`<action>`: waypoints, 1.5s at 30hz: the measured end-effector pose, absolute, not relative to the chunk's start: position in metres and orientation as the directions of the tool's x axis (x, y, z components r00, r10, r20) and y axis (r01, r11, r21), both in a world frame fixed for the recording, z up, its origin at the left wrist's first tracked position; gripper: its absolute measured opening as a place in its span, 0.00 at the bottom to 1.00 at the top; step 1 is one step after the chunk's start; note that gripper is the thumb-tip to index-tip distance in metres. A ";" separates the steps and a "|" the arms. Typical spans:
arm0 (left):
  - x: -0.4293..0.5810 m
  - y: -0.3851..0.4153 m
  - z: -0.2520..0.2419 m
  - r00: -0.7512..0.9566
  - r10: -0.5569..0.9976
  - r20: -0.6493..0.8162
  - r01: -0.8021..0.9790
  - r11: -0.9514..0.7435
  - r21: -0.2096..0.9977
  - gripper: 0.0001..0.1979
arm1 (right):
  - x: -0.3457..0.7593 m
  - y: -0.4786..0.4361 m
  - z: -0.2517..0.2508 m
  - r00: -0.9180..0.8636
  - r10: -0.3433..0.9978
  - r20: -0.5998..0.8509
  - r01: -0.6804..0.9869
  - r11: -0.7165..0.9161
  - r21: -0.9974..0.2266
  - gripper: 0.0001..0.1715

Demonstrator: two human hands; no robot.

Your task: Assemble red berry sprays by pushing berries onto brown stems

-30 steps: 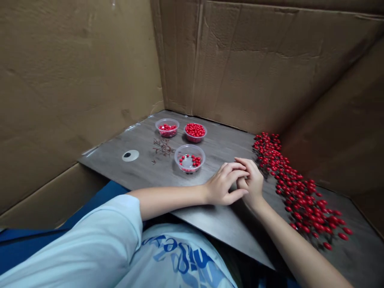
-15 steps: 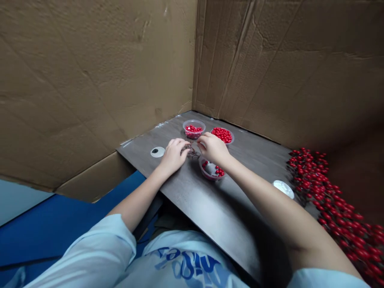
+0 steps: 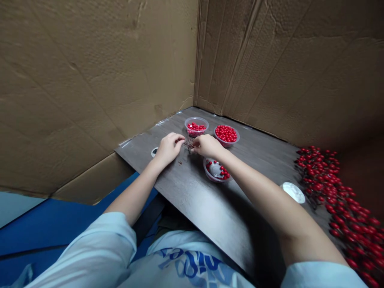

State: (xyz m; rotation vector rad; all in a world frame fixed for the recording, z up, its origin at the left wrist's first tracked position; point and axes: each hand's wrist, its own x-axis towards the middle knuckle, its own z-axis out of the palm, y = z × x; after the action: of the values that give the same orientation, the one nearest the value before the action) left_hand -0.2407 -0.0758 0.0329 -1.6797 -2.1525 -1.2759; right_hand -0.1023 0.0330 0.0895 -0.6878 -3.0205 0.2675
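My left hand (image 3: 168, 148) and my right hand (image 3: 205, 145) meet over a small pile of dark brown stems (image 3: 188, 145) on the grey table (image 3: 210, 204). Both hands have their fingers curled in a pinch at the stems; what each pinch holds is too small to make out. Just right of my right wrist stands a clear plastic cup (image 3: 216, 169) with a few red berries in it. Behind the hands are two more clear cups of red berries, one on the left (image 3: 196, 126) and a fuller one on the right (image 3: 227, 135).
A long heap of red berry sprigs (image 3: 336, 192) lies along the table's right side, with a white round lid (image 3: 294, 192) beside it. A round cable hole (image 3: 154, 151) sits left of my left hand. Cardboard walls (image 3: 90, 80) close in the table on three sides.
Both hands moved from the table's front, beside the berry sprigs, to the stem pile near the cups and stayed there. The camera view swung left.
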 end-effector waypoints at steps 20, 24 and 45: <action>-0.253 -0.069 0.073 -0.694 0.622 0.363 0.353 -0.146 0.924 0.05 | -0.103 0.057 0.079 -0.867 0.492 0.079 0.439 0.828 -0.348 0.09; -0.251 -0.071 0.074 -0.720 0.640 0.266 0.232 -0.139 0.963 0.06 | -0.101 0.054 0.080 -0.854 0.497 0.152 0.413 0.827 -0.382 0.08; -0.249 -0.082 0.083 -0.815 0.525 0.245 0.055 -0.350 0.935 0.14 | -0.090 0.003 0.078 -0.946 0.301 0.120 0.282 0.947 -0.153 0.11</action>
State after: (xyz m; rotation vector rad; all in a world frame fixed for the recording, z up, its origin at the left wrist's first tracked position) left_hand -0.2490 -0.0817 0.0828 -0.9188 -1.9156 -2.7112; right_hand -0.0905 0.0032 0.0781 -0.4446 -2.9597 0.2020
